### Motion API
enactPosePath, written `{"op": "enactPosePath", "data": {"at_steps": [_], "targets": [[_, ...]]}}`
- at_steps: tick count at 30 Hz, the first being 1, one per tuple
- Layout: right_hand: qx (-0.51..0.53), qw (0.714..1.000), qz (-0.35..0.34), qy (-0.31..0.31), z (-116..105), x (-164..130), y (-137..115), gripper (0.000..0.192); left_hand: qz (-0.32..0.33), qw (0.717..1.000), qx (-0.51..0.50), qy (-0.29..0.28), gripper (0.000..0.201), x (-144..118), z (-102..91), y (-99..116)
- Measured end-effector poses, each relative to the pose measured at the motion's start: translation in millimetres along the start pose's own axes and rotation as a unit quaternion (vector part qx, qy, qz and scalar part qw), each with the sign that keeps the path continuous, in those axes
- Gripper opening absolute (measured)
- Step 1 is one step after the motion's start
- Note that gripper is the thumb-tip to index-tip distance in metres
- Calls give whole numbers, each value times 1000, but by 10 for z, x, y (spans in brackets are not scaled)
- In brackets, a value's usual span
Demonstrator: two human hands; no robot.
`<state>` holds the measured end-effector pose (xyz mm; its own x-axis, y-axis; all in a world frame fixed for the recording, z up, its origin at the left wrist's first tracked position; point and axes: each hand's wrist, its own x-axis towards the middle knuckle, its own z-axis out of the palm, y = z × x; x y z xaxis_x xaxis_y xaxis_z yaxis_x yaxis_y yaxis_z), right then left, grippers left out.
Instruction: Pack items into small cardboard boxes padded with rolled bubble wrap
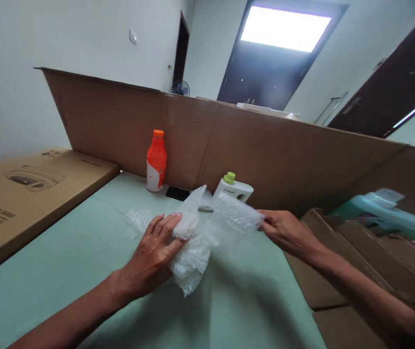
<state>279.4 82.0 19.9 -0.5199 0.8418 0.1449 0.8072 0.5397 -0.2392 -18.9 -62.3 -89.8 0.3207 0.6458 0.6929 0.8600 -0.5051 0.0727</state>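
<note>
A crumpled bundle of clear bubble wrap [191, 257] is in front of me over the pale green tabletop [120, 252]. My left hand [158, 247] grips the bundle from the left, its fingers curled over the top. Off to the right, my right hand [283, 230] pinches the end of a loose flap of the wrap and holds it stretched out sideways, blurred by motion. Whether anything lies inside the bundle is hidden by its layers. Behind the flap stands a white bottle [242, 189] with a green cap, partly covered by the wrap.
An orange bottle [156, 162] and a dark flat object [177, 193] are at the back, before a tall cardboard wall [265, 145]. A flat cardboard box [47, 189] lies left. Open cardboard boxes [345, 261] with a teal-tinted bottle [389, 213] stand right.
</note>
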Motion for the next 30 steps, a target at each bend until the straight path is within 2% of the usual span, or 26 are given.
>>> {"op": "enactPosePath", "data": {"at_steps": [2, 4, 7, 9, 12, 14, 16, 21, 23, 26, 30], "targets": [[7, 999, -20, -28, 261, 202, -164, 31, -25, 999, 22, -13, 44, -64, 119, -105], [3, 998, -27, -49, 512, 392, -222, 33, -61, 996, 24, -54, 44, -208, 247, -208], [-9, 996, -22, -86, 857, 639, -192, 33, -103, 985, -9, -138, 59, -497, 440, -302], [-10, 993, -13, -113, 1024, 775, -129, 38, -111, 981, -34, -155, 65, -665, 547, -307], [-9, 990, 3, -138, 1135, 929, -44, 53, -113, 985, -58, -120, 66, -801, 646, -264], [-4, 991, 4, -135, 1156, 981, -56, 51, -117, 986, -68, -100, 66, -825, 674, -239], [6, 991, -9, -133, 1190, 984, -151, 47, -120, 985, -76, -93, 64, -827, 686, -232], [-33, 969, -118, -216, 1366, 979, -543, 30, -126, 985, -85, -89, 63, -843, 713, -246], [-78, 973, -121, -181, 1410, 1109, -648, 29, -125, 985, -87, -85, 66, -849, 725, -246], [-128, 980, -100, -118, 1483, 1467, -722, 31, -123, 985, -92, -77, 68, -844, 736, -244], [-183, 968, -125, -114, 1711, 1960, -706, 33, -122, 986, -92, -67, 64, -854, 767, -255]]}}
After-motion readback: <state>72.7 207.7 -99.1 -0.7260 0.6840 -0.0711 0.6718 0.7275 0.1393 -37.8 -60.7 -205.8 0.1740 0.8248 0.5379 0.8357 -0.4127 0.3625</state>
